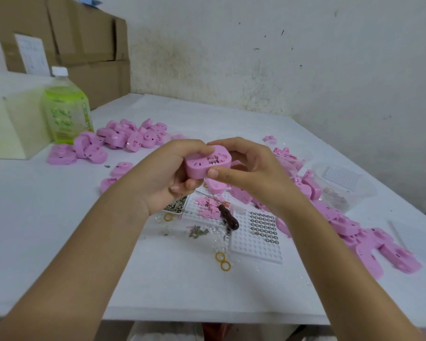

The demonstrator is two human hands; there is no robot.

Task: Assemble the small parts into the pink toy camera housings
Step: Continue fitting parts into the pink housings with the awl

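A pink toy camera housing (202, 166) is held above the table, open side up, with small parts showing inside. My left hand (167, 168) grips it from the left and below, thumb over its top edge. My right hand (251, 168) pinches its right end, thumb on the front wall and fingers behind. Under the hands lie a white grid tray (253, 244) with small round metal parts, another white tray (199, 212) with small pink pieces, and a dish of tiny metal parts (176, 206).
Heaps of pink housings lie at the back left (123, 137) and along the right (369, 242). A dark-handled tool (228, 217) rests on the trays. Yellow rings (223, 262) lie near the front. A green bottle (65, 107), cardboard boxes (67, 40) and a clear tub (342, 185) stand around.
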